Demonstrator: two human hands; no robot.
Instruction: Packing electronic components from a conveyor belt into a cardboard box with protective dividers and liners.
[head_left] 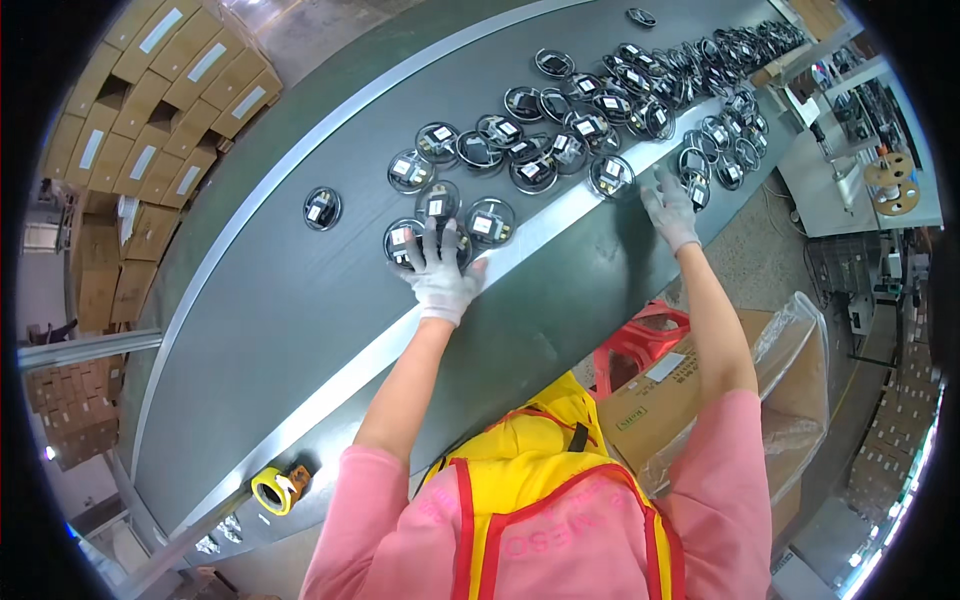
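Several round black coils with small white-labelled parts (533,172) lie on a long dark conveyor belt (260,300). My left hand (438,272), in a white glove, rests fingers spread on a coil (404,240) near the belt's metal edge rail (380,345). Two more coils (489,221) sit just beyond it. My right hand (669,212), also gloved, lies flat on the dark side ledge, fingers apart, touching coils (697,165) lined along that ledge. One coil (322,208) lies alone to the left.
Stacked cardboard boxes (160,100) stand at the far left. An open carton lined with clear plastic (790,370) and a red stool (640,345) sit at my right. A yellow tape roll (272,490) rests on the near ledge. A workbench (860,170) stands right.
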